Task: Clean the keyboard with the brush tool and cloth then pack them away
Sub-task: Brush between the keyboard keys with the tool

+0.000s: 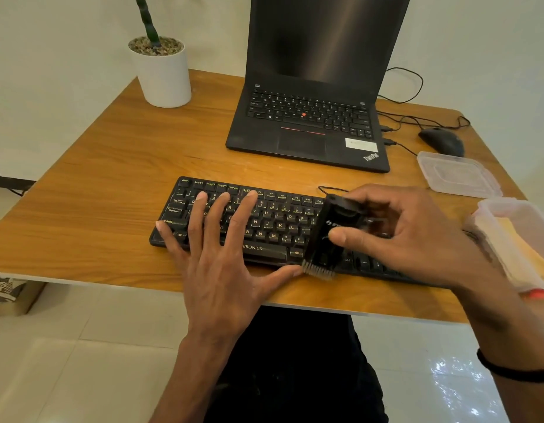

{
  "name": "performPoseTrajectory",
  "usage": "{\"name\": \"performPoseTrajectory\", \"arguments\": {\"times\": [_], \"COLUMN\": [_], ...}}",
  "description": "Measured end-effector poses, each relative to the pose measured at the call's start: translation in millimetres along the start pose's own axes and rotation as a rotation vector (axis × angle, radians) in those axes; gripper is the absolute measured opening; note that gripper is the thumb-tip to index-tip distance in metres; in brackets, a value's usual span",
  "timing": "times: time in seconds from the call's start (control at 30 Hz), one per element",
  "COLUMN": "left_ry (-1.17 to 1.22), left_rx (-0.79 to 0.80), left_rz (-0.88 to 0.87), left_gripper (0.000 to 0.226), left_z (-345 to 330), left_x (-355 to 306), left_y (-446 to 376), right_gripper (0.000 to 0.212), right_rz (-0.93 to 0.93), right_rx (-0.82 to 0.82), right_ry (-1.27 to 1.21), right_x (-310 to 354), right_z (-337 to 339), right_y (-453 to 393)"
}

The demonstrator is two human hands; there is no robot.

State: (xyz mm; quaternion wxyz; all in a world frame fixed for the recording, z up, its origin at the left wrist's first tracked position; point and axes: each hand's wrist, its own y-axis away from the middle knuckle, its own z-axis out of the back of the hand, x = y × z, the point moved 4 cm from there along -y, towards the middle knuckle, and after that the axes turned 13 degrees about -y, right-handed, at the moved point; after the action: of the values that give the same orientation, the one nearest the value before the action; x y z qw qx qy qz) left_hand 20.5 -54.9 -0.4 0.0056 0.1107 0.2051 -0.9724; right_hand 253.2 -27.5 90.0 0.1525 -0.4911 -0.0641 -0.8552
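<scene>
Under the left hand [217, 254], spread flat with straight fingers, lay the black keyboard [273, 227] on a wooden desk [105, 203]. Just beside it, the right hand [417, 236] pinched the brush tool [328, 239], bristles at the keyboard's near edge. Beyond the hands stood a laptop [310, 129]; pale floor tiles [81, 361] showed below.

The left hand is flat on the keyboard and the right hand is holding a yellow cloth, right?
Not quite. The head view shows the right hand holding the black brush tool, not a cloth. The left hand does lie flat on the keyboard.
</scene>
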Motion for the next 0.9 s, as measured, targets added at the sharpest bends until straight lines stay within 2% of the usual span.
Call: {"name": "performPoseTrajectory", "arguments": {"times": [0.07, 0.2, 0.27, 0.3, 0.37, 0.43, 0.47, 0.53, 0.7, 0.8, 0.83, 0.9], "left_ry": [-0.001, -0.006, 0.0, 0.004, -0.002, -0.006, -0.005, -0.002, 0.009, 0.013, 0.014, 0.008], "left_rx": [0.0, 0.011, 0.013, 0.013, 0.017, 0.021, 0.022, 0.024, 0.046, 0.045, 0.043, 0.04], "left_rz": [0.001, 0.004, 0.003, 0.004, 0.005, 0.005, 0.004, 0.002, 0.013, 0.015, 0.016, 0.016], "left_gripper": [0.119, 0.12, 0.12, 0.12, 0.12, 0.12, 0.12, 0.121, 0.121, 0.121, 0.121, 0.121], "left_z": [-0.1, -0.3, -0.4, -0.3, -0.7, -1.4, -1.7, -1.7, -0.6, -0.4, -0.4, -0.9], "left_x": [-0.4, -0.2, -0.5, -0.6, -0.5, -0.3, 0.0, 0.2, 0.3, 0.7, 0.7, 0.3], "left_y": [-0.4, -0.5, 0.1, -0.3, -1.0, -0.8, -0.8, -0.6, -1.2, -0.9, -1.0, -1.3], "right_gripper": [0.039, 0.043, 0.042, 0.038, 0.033, 0.035, 0.036, 0.038, 0.046, 0.047, 0.046, 0.035], "right_rz": [0.007, 0.042, 0.069, 0.079, 0.05, 0.005, 0.001, 0.024, 0.1, 0.144, 0.152, 0.137], "right_rx": [-0.054, -0.311, -0.386, -0.366, -0.206, -0.032, 0.001, -0.041, -0.338, -0.432, -0.433, -0.363], "right_ry": [0.052, 0.159, 0.192, 0.162, 0.04, -0.027, -0.013, 0.074, 0.311, 0.416, 0.374, 0.127], "right_x": [-4.6, -12.7, -11.4, -10.6, -9.8, -8.2, -7.8, -9.4, -18.1, -16.4, -15.2, -12.4], "right_z": [-1.3, 9.9, 13.1, 12.8, 7.8, 0.4, -1.5, -0.4, 15.1, 18.4, 18.5, 16.3], "right_y": [-4.9, -19.7, -21.3, -21.3, -21.1, -19.5, -19.7, -24.1, -45.7, -49.9, -48.5, -43.8]}}
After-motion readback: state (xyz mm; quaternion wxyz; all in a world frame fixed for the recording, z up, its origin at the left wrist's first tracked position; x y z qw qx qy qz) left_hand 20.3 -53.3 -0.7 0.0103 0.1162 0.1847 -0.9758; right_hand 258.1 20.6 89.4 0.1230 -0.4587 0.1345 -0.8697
